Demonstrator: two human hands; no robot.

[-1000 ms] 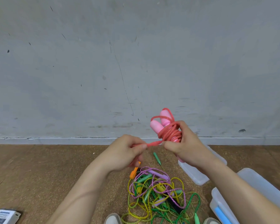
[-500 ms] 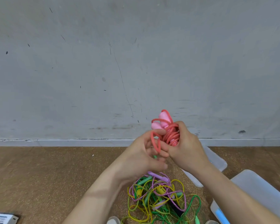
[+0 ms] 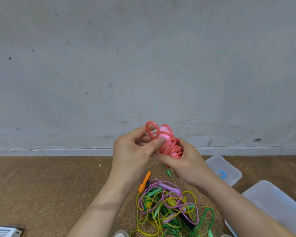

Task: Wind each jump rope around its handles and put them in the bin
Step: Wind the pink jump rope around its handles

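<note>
Head view: the pink jump rope [image 3: 173,148] is held up in front of the wall [image 3: 92,74], above the floor [image 3: 50,185]. It is nearly all wound round its paired handles [image 3: 164,133]. The right hand [image 3: 188,163] has its fingers curled round the coiled bundle. The left hand [image 3: 132,154] pinches the end loop [image 3: 151,130] between thumb and forefinger.

The cord looks light, glossy and springy, so the coils will probably slacken if let go. It is best gripped across the wraps at mid-handle while the loop is tucked.

The bin [image 3: 277,202] sits at the floor's right edge, with its lid [image 3: 224,170] beyond it. The tangled pile of ropes [image 3: 167,207] lies below the hands.
</note>
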